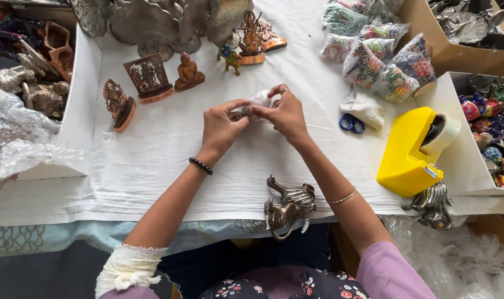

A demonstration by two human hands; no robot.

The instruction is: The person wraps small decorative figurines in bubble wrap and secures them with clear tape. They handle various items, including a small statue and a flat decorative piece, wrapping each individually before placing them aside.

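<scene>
presently, head view: one camera, looking down on the desk (169, 160), covered in white cloth.
left hand (221, 126): grip clenched on the near end of a small wrapped object (256, 103).
right hand (288, 113): grip pinching the same wrapped object from the far side; both hands touching.
wrapped object: held just above the desk centre, pale wrapping, contents cannot be told.
near edge: silver metal figure (289, 206) lying between the forearms.
right side: yellow tape dispenser (413, 150); blue scissors (351, 123) near the right hand; bagged beads (382, 58) beyond.
left side: brown carved figurines (149, 80); bubble wrap (16, 135).
</scene>
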